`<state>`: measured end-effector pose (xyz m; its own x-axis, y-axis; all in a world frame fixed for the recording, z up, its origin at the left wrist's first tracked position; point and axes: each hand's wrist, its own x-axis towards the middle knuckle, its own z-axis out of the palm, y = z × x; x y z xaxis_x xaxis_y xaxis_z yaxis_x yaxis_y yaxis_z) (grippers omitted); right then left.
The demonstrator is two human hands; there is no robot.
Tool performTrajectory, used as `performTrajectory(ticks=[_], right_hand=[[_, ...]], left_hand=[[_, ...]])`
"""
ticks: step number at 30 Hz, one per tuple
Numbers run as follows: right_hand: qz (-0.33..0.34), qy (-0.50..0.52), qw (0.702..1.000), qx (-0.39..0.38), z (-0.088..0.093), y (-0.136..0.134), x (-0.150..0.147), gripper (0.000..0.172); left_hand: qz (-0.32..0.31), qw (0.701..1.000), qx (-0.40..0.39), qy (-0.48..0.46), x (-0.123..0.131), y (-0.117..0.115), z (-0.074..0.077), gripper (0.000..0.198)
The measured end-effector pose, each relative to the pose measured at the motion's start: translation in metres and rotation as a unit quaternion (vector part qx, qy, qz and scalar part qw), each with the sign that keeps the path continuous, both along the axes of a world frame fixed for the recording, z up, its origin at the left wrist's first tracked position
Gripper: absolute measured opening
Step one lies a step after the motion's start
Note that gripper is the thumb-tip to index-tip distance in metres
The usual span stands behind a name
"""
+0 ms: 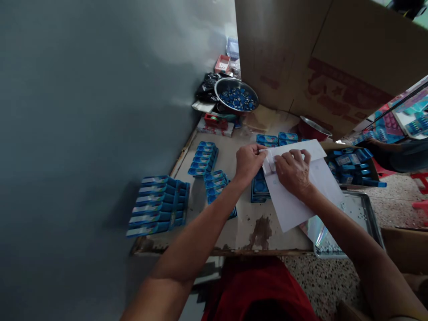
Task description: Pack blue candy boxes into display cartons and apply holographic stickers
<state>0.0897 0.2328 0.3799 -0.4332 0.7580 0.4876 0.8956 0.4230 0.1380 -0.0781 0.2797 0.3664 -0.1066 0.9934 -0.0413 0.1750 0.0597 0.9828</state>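
A white paper sheet (321, 183) with a strip along its far edge is held above the table. My left hand (249, 162) pinches its left corner between thumb and fingers. On the sheet lies my right hand (294, 174), its fingers curled and closed on the paper near a clear, shiny piece (269, 164). Underneath, partly hidden, is a stack of blue packs (260, 189). More blue packs (266, 138) show just beyond the sheet. To the left of my left forearm stand rows of blue boxes (203, 158).
Larger blue boxes (158, 207) stand at the table's left edge. A metal bowl (256, 96) of blue pieces and a red tape dispenser (216, 121) are at the back. Right are a carton (377, 171) of blue boxes and a metal tray (376, 227). A grey wall (83, 133) borders the left.
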Motion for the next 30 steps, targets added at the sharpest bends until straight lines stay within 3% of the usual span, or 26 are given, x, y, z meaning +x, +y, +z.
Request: performTrajectory(ticks=[4, 7, 10, 14, 20, 24, 30], right_hand=[[-0.004, -0.006, 1.0, 0.0, 0.024, -0.008, 0.006, 0.028], [0.016, 0.019, 0.999, -0.026, 0.045, -0.003, 0.015, 0.014], [0.07, 0.039, 0.992, -0.096, 0.055, 0.02, 0.025, 0.005], [0.095, 0.046, 0.982, -0.156, 0.047, 0.044, 0.026, 0.007], [0.128, 0.067, 0.984, -0.103, 0.027, 0.022, 0.017, 0.02], [0.085, 0.096, 0.991, -0.044, 0.033, 0.016, 0.017, 0.015], [0.086, 0.063, 0.991, -0.078, 0.048, 0.031, 0.018, 0.005]], left_hand=[[0.002, 0.994, 0.061, 0.091, 0.004, 0.012, 0.001, 0.014], [-0.004, 0.991, 0.079, 0.109, 0.005, 0.015, 0.004, 0.014], [-0.008, 0.992, 0.089, 0.085, 0.005, 0.01, 0.01, 0.014], [-0.011, 0.993, 0.105, 0.06, 0.005, 0.001, 0.016, 0.016], [0.015, 0.995, 0.098, 0.031, -0.002, 0.005, 0.015, 0.016], [0.023, 0.99, 0.119, 0.069, -0.005, 0.003, 0.018, 0.016], [0.023, 0.981, 0.164, 0.104, 0.0, -0.012, 0.032, 0.016]])
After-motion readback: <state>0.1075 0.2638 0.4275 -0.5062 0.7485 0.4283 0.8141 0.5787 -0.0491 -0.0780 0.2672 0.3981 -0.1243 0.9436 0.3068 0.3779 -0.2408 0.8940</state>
